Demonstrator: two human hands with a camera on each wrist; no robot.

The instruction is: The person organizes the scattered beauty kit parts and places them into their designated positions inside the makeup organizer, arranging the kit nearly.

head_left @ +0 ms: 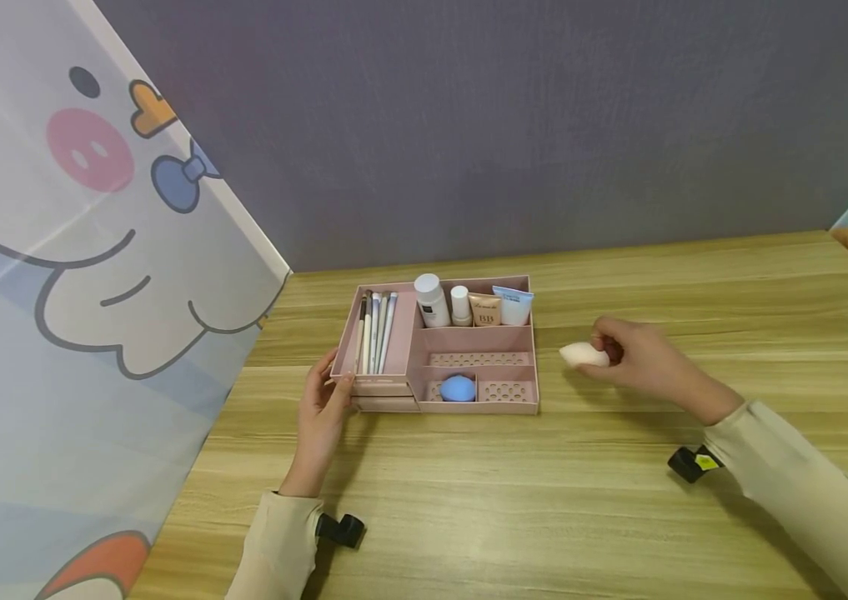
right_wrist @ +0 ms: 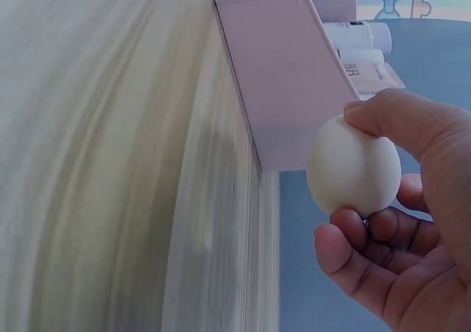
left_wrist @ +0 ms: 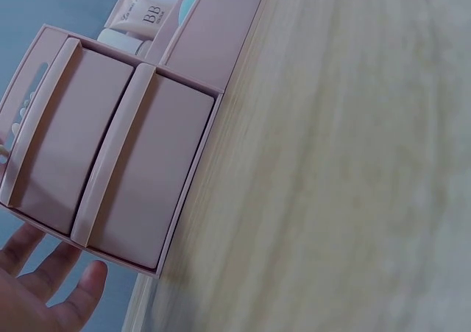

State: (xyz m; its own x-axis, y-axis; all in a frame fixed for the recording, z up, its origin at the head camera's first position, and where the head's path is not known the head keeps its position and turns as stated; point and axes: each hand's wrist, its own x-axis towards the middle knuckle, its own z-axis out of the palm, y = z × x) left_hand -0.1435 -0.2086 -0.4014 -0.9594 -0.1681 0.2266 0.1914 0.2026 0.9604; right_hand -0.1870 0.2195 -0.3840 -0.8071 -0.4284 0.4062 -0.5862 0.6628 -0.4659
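My right hand [head_left: 637,358] pinches a white makeup sponge [head_left: 584,355] above the table, to the right of a pink desk organizer [head_left: 479,408]. In the right wrist view the sponge [right_wrist: 352,166] sits between the thumb and the curled fingers. My left hand [head_left: 322,412] rests against the organizer's left front corner. In the left wrist view, its fingers [left_wrist: 85,291] are spread and fairly straight beside the organizer's side wall. A blue makeup sponge [head_left: 458,388] lies in the front compartment. Several makeup brushes [head_left: 374,333] lie in the top left tray.
At the organizer's back stand a white bottle [head_left: 432,302], a smaller white-capped bottle [head_left: 461,307], a tan BB tube [head_left: 485,310] and a light blue tube [head_left: 514,307]. Two drawers [left_wrist: 147,170] face the front. A grey wall [head_left: 506,125] rises behind the wooden table [head_left: 469,500].
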